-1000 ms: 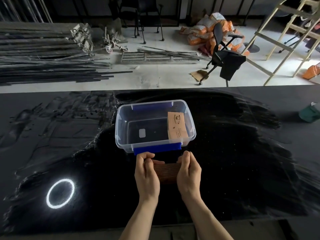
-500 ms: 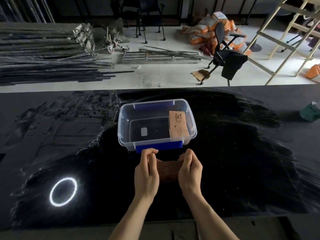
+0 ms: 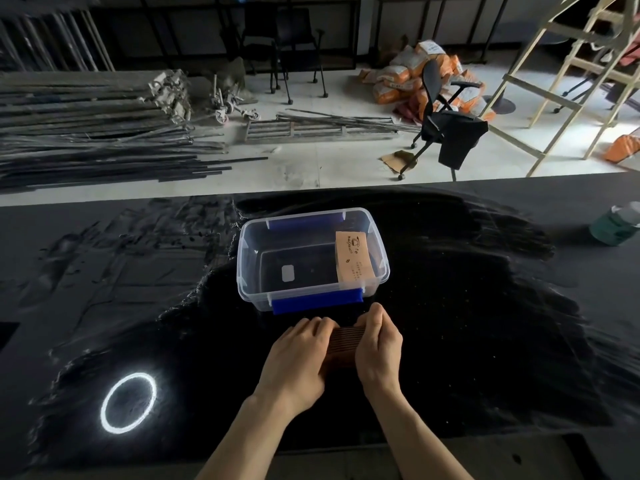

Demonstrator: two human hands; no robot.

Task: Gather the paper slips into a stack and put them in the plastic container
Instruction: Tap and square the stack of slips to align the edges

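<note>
A thick stack of brown paper slips (image 3: 343, 344) stands on edge on the black table, just in front of the plastic container. My left hand (image 3: 298, 355) presses its left side and my right hand (image 3: 379, 344) presses its right side, so both hands squeeze the stack between them. The clear plastic container (image 3: 249, 244) with blue clip handles sits directly beyond my hands. Inside it, against the right wall, lies one brown printed slip (image 3: 353, 256).
A bright white light ring (image 3: 127, 403) shows on the table at the near left. A green bottle (image 3: 614, 225) lies at the table's far right edge. Beyond the table the floor holds metal rods, an office chair (image 3: 446, 123) and a wooden ladder.
Both hands have curled tighter around the stack and drawn it more compact; the fingers of my left hand now fold over its top. The container has not moved.
</note>
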